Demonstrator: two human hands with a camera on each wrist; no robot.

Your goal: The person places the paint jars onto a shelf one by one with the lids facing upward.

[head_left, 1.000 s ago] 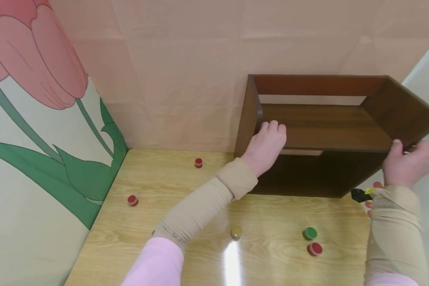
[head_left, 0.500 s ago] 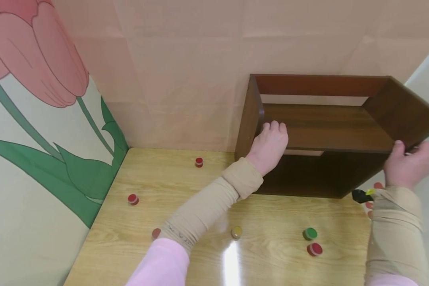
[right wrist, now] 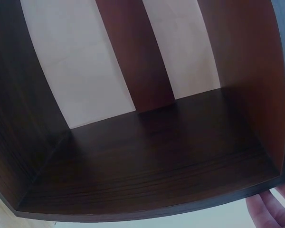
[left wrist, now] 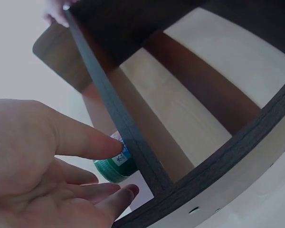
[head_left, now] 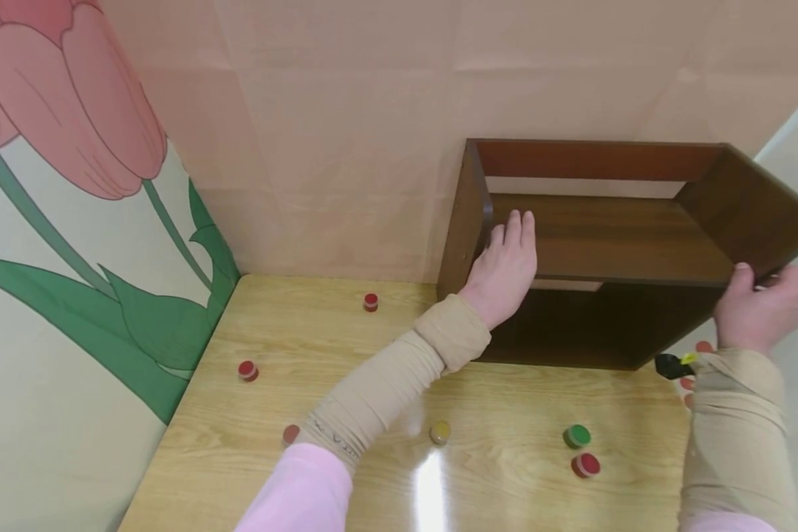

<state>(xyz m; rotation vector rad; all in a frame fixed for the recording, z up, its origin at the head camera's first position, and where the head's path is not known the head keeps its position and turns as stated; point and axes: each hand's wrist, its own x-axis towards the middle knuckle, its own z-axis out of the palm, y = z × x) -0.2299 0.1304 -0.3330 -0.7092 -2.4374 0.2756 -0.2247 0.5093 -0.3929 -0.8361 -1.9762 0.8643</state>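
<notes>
A dark brown two-tier shelf stands at the back right of the table. My left hand is at the left end of its upper board, fingers extended. In the left wrist view, a small jar with a green lid sits on that board, between the thumb and the fingers of my left hand. The thumb overlaps its label; whether it touches cannot be told. The head view hides this jar behind the hand. My right hand grips the front edge of the shelf's right side panel, near the upper board.
Small lidded jars stand on the wooden table: a yellow one, a green one, and several red ones, such as the red jar at right. One is partly behind my left sleeve. Cloth hangs behind.
My left fingers, curled earlier, have straightened and spread forward over the upper board. The left arm shifted slightly right, uncovering a red jar. My right hand keeps its grip on the shelf.
</notes>
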